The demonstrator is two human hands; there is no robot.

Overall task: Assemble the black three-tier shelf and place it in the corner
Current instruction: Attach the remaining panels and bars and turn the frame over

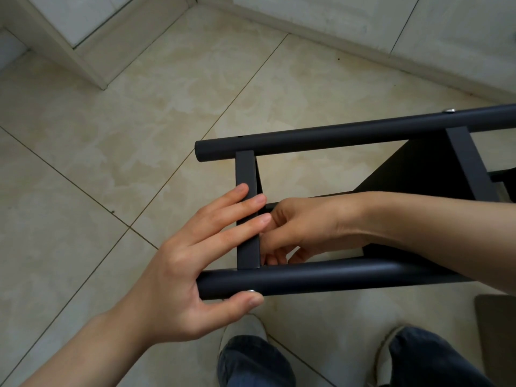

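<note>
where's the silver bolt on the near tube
Head view, lower centre: the silver bolt sits on the near tube by its left end, just above the thumb of the left hand.

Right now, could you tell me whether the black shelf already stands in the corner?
No, the left hand rests on the shelf frame close by the person's shoes, away from the corner.

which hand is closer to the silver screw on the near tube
Left. The left hand has its thumb right by the silver screw on the near tube; the right hand is beyond that tube, beside the crossbar.
</note>
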